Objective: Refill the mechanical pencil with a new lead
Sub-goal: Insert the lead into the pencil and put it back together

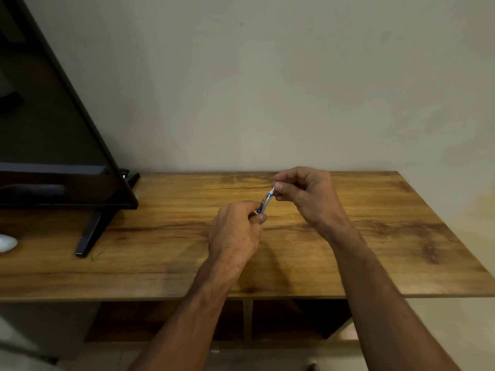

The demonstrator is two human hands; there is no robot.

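A silver mechanical pencil (266,202) with blue trim is held tilted above the wooden table (375,236), its upper end pointing up and to the right. My left hand (235,234) grips the lower part of the barrel between thumb and fingers. My right hand (302,191) pinches at the pencil's upper white end with thumb and forefinger. Whether a lead or a cap sits between those fingertips is too small to tell. The pencil's lower tip is hidden inside my left hand.
A black flat screen (53,129) stands on the table's left side, one leg (91,234) reaching toward the front. A white rounded object (6,243) lies at the far left edge. A plain wall rises behind the table; open shelves (267,319) sit below it.
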